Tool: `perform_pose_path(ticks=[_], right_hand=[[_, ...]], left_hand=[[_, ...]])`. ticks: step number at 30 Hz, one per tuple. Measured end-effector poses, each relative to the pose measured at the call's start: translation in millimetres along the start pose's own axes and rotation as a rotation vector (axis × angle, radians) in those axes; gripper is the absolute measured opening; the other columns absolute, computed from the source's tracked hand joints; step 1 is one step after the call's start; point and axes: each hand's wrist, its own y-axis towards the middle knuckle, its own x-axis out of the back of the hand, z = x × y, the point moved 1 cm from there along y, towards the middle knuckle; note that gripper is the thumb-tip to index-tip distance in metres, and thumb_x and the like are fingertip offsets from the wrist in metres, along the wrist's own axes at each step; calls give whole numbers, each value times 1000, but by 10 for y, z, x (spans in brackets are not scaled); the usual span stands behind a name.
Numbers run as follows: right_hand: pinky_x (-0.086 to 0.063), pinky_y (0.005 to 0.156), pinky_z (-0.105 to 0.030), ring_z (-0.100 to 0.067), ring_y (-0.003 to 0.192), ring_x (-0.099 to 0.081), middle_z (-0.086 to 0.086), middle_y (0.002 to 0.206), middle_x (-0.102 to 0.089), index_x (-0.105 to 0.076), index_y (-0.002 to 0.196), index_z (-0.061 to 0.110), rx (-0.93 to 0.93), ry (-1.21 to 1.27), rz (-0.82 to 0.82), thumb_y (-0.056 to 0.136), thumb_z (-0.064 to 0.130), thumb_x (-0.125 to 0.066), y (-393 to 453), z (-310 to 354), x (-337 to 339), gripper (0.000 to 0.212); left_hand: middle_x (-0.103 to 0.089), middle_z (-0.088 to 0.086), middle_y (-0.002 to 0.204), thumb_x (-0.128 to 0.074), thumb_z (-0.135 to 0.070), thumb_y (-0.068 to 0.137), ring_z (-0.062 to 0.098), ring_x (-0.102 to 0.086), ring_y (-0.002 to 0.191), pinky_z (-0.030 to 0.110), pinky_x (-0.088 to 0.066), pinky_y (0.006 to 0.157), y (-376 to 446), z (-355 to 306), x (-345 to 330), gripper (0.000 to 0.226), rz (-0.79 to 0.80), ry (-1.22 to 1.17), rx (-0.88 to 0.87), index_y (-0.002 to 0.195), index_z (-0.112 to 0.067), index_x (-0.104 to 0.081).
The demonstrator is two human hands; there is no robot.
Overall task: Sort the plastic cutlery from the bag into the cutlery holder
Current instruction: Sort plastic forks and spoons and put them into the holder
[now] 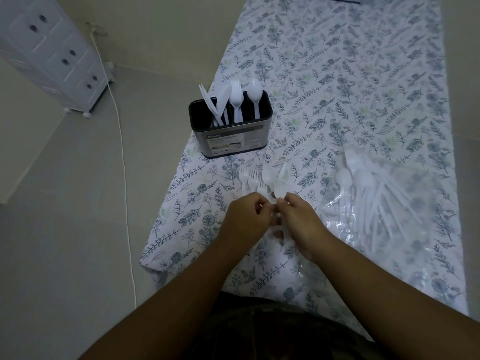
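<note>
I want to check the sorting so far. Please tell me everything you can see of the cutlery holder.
The cutlery holder is a rounded-rectangular container with a black rim and inside and a metal-looking wall that carries a printed label. It stands upright on the floral cloth, near the cloth's left edge, beyond both hands and apart from them. Dividers split it into compartments. White plastic cutlery stands in it, handles down: leaning pieces at the left, a fork in the middle, a spoon at the right.
</note>
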Motion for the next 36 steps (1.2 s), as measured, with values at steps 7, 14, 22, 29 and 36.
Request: perform_pose_path(ticks=[7, 14, 22, 29, 36], right_hand=[[-40, 49, -29, -18, 62, -51, -11, 88, -64, -63, 114, 7, -104, 55, -101, 107, 18, -43, 2, -164, 322, 24], [-41, 52, -31, -21, 64, -51, -13, 84, -62, -64, 113, 8, -85, 71, -103, 104, 12, -43, -41, -74, 433, 23], [-45, 64, -37, -19, 63, -54, -5, 77, -64, -64, 108, 0, -42, -134, -205, 95, 3, -39, 43, -4, 503, 29], [-58, 76, -46, -27, 77, -67, -18, 101, -68, -66, 105, 9, 0, -124, 44, 100, 9, -46, -13, 102, 271, 20], [-49, 56, -34, -20, 63, -57, -10, 88, -69, -58, 108, 9, -11, -189, 229, 110, 33, -40, -158, -49, 171, 30]], left_hand=[[-60, 0, 92, -69, -39, 88, 17, -59, 83, 34, -54, 74, 149, 106, -183, 31, 50, 207, 137, 105, -14, -59], [-58, -3, 88, -65, -27, 92, 10, -56, 78, 21, -44, 66, 151, 124, -140, 10, -53, 165, 60, 88, -18, -64], [-64, -11, 98, -61, -17, 98, 1, -60, 90, 22, -52, 78, 290, 114, 521, 13, -62, -19, -66, 102, -24, -71], [-70, 3, 83, -70, -13, 92, 17, -62, 68, 31, -54, 64, 373, -148, 515, 17, 184, -77, -121, 102, -26, -74], [-72, 0, 89, -80, -11, 81, 9, -66, 77, 23, -56, 74, 345, -54, 244, 31, 63, 32, -381, 110, -15, -72]])
